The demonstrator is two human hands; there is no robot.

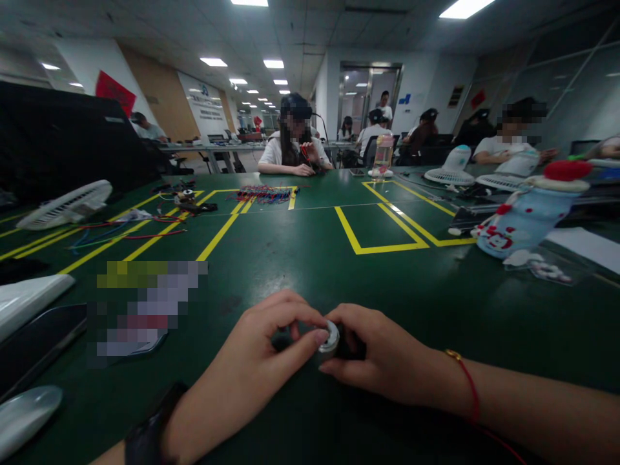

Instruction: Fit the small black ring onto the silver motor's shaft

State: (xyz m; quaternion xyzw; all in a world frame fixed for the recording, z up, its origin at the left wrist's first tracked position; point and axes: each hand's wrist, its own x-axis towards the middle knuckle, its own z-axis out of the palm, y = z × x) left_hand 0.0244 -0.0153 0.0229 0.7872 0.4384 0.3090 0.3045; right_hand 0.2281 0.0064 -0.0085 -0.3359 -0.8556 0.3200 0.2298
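A small round metallic part (329,341) with a pale ring-like face is between my two hands, above the near part of the green table (285,258). My right hand (375,352) grips it from the right, with the thumb below and the index finger above. My left hand (278,339) has its thumb and index fingertip pressed on the left side and face of the part. Dark material shows beneath the right fingers; what it is cannot be made out.
Bundled coloured wires (266,194) and a small device (186,199) lie farther back. A blue bottle (527,213) stands right, a clear bottle (383,155) at the back. White fans (70,205) and a mouse (29,413) are left. A person (293,139) sits opposite.
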